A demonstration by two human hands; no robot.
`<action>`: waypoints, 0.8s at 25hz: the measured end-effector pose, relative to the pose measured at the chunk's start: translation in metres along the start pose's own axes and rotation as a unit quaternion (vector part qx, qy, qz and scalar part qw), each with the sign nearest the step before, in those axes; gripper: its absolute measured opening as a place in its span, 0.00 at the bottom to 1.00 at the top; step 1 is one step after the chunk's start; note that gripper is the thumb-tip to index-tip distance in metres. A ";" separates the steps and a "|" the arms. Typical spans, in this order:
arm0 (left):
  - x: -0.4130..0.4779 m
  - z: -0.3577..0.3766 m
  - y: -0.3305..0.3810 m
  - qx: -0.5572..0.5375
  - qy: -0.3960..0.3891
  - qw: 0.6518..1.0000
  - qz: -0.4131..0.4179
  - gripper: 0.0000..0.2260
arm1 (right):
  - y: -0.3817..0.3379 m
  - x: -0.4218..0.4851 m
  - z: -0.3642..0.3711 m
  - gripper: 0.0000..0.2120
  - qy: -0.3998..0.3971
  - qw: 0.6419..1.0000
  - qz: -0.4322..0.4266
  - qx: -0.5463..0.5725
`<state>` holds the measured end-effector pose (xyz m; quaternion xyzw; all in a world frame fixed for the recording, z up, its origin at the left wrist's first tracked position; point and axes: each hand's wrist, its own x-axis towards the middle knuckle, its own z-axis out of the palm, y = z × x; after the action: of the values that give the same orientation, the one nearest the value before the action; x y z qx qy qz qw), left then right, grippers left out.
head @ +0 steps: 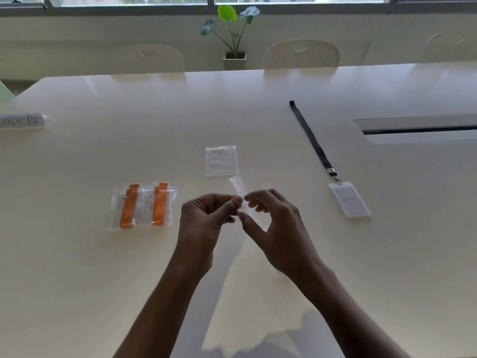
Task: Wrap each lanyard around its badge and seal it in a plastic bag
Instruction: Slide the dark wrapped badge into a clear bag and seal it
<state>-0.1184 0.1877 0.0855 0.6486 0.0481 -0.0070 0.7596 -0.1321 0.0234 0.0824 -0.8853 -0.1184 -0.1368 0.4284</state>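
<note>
We pinch a clear plastic bag (238, 188) with both our left hand (206, 218) and right hand (273, 223), fingers narrow. Next we open it for the black lanyard (313, 140) and badge (349, 199).

Daylight pours in from the windows (134, 0) along the far wall, bright enough that the view outside washes out. The pale table (77, 267) picks up a soft sheen, with faint reflections of the chairs (302, 54) near its far edge. Both forearms throw soft grey shadows toward the near edge. The wide lens bows the table edge and window frame. The whole scene looks slightly soft, and hazy at the corners.
</note>
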 end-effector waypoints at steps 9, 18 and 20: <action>-0.022 -0.006 -0.013 0.068 -0.051 0.996 0.017 0.12 | 0.003 -0.025 -0.004 0.05 -0.092 0.968 0.138 0.190; -0.041 0.005 -0.035 0.084 -0.016 0.996 0.002 0.08 | 0.004 -0.039 0.002 0.06 -0.008 0.973 0.177 0.145; -0.044 0.010 -0.039 0.058 -0.007 0.998 -0.006 0.06 | 0.005 -0.041 0.001 0.06 0.004 0.973 0.182 0.144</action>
<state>-0.1648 0.1694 0.0523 0.6911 0.0459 -0.0189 0.7210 -0.1681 0.0168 0.0642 -0.8204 0.0282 -0.0419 0.5696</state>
